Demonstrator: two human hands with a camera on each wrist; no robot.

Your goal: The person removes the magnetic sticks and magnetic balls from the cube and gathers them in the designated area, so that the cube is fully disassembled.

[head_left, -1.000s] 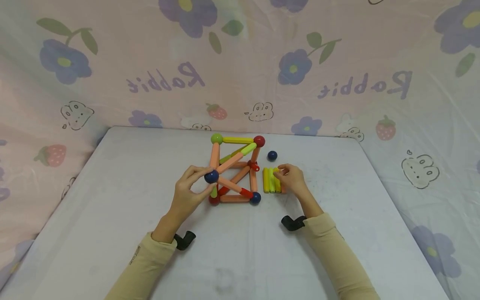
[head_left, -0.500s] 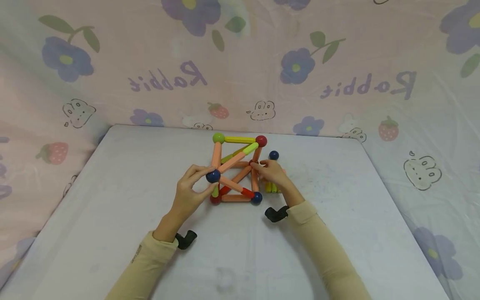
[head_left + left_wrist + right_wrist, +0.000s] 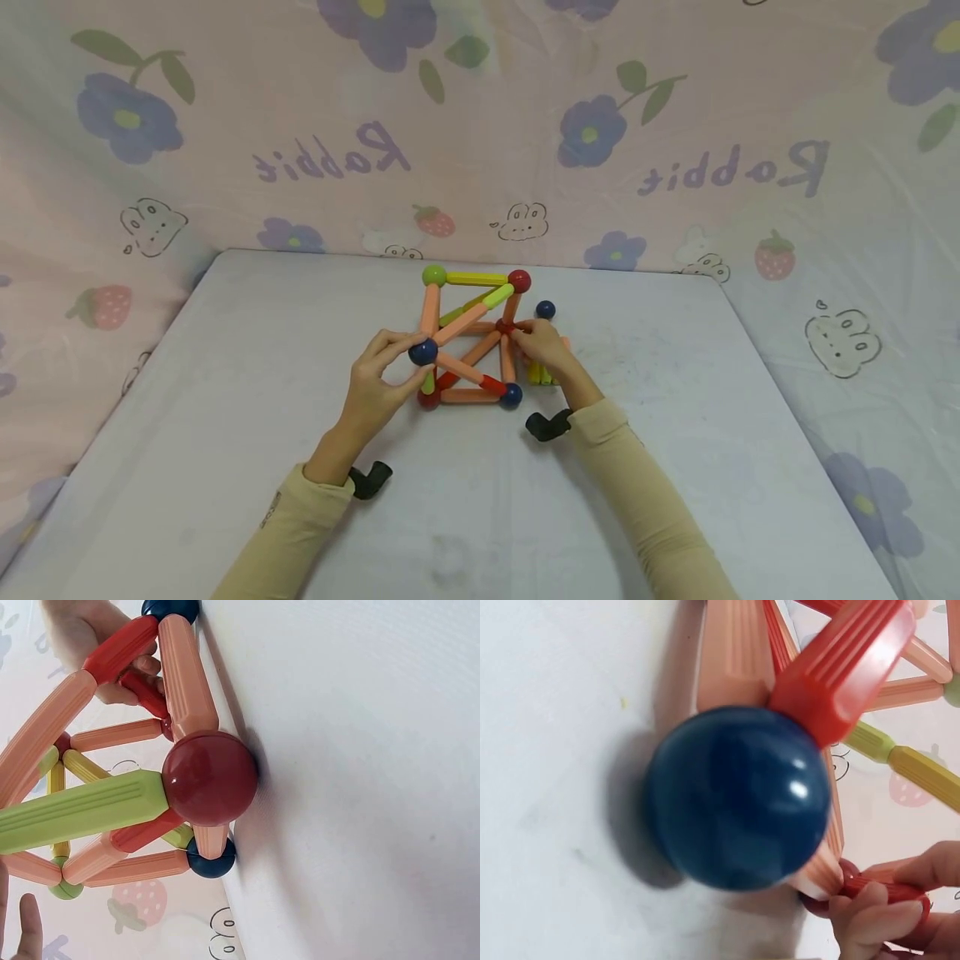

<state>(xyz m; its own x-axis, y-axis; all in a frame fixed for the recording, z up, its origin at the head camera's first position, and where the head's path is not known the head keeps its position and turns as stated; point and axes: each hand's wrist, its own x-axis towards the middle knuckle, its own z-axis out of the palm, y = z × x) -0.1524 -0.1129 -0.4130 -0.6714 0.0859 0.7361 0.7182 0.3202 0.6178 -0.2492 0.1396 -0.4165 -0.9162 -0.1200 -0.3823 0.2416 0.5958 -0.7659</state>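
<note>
A frame of coloured rods and balls [image 3: 468, 397] stands on the white table, in the middle of the head view. My left hand [image 3: 371, 392] pinches the dark blue ball [image 3: 423, 352] at its upper near-left corner between thumb and fingers. At the frame's far right lower corner, my right hand [image 3: 543, 343] pinches a red rod [image 3: 885, 891] beside a dark red ball [image 3: 505, 327]. In the left wrist view, that red rod's end [image 3: 142, 694] meets the dark red ball or lies very near it. The fingers cover much of the rod.
Several yellow and green rods [image 3: 542, 375] lie right of the frame, partly under my right hand. A loose dark blue ball [image 3: 545, 309] sits behind them. A patterned curtain [image 3: 480, 167] rises past the table's far edge.
My right hand has moved left from the loose rods to the frame's far right lower corner and taken hold of the red rod there. The left hand stays on its blue ball.
</note>
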